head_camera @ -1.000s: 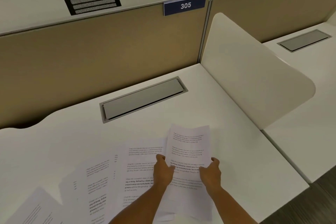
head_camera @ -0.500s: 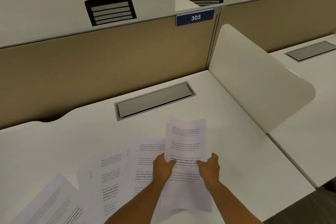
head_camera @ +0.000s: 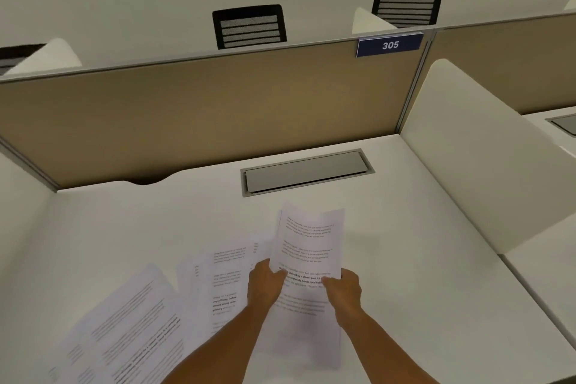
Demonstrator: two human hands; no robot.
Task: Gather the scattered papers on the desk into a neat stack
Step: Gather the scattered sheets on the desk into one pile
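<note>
Left hand (head_camera: 265, 285): grips the left edge of the held sheets, thumb on top.
Right hand (head_camera: 343, 288): pinches the right edge of the same sheets, thumb on the printed face.
Held sheets (head_camera: 308, 246): printed pages between both hands, far end raised off the surface and curling; paragraphs of text with one bold passage by the thumbs, wording too blurred to read.
Loose papers (head_camera: 224, 277): overlapping pages flat on the surface, just left of the left hand; text blurred.
Near-left papers (head_camera: 124, 321): further left, fanned, lined print.
Surface (head_camera: 140, 227): white.
Cable hatch (head_camera: 307, 171): grey, beyond both hands.
Sign (head_camera: 389, 45): blue, reads "305", on the tan partition (head_camera: 202, 109).
</note>
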